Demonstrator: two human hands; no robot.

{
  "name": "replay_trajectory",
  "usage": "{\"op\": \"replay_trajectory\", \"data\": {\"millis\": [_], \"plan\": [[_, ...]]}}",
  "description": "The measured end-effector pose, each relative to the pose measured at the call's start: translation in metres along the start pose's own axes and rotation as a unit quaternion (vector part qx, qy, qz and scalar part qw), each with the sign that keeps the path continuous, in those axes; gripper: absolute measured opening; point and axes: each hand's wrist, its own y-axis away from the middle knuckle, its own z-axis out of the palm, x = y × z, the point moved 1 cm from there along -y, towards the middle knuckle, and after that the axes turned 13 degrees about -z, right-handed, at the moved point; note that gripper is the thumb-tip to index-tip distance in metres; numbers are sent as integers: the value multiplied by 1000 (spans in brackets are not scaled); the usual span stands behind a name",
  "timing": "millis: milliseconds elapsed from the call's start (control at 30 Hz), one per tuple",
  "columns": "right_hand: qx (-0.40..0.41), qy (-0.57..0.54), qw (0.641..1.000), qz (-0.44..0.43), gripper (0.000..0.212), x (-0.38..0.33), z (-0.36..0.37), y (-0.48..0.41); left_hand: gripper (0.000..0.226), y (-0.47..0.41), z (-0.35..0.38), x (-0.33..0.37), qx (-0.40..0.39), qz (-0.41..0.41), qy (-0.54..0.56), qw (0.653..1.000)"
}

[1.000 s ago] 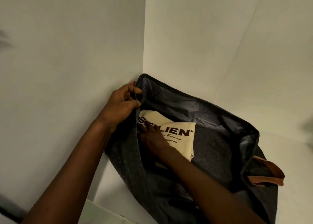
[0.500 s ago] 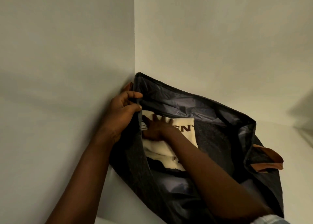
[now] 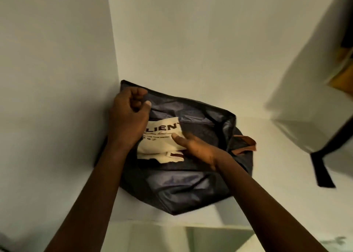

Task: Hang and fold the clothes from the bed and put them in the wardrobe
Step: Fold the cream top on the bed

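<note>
Drawn back off the print, right hand (image 3: 196, 146) lies open at the shirt's (image 3: 162, 145) right edge, thumb on it, while left hand (image 3: 129, 116) curls at the bag (image 3: 181, 190) rim, grip unclear, so the shirt looks stowed mid-frame.

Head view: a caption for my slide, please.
Left hand grips dark bag at its rim; right hand touches the folded cream shirt inside.
</note>
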Motion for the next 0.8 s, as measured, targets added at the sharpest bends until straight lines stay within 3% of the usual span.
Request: {"op": "replay_trajectory", "data": {"millis": [67, 233, 367, 533, 667, 800], "plan": [[57, -69, 996, -17, 70, -11, -4, 47, 24, 29, 17, 20, -28, 62, -28, 997], [296, 58, 944, -133, 56, -20, -32, 196, 27, 137, 62, 61, -183, 165, 10, 969], [417, 119, 898, -77, 50, 17, -26, 348, 52, 258, 103, 74, -389, 184, 59, 901], [567, 98, 816, 45, 42, 79, 18, 537, 65, 433, 145, 69, -583, 230, 61, 777], [694, 61, 705, 136, 35, 115, 73, 671, 68, 575, 170, 60, -707, 271, 27, 652], [763, 30, 613, 202, 36, 150, 121, 765, 60, 696, 176, 51, -794, 292, 22, 533]]}}
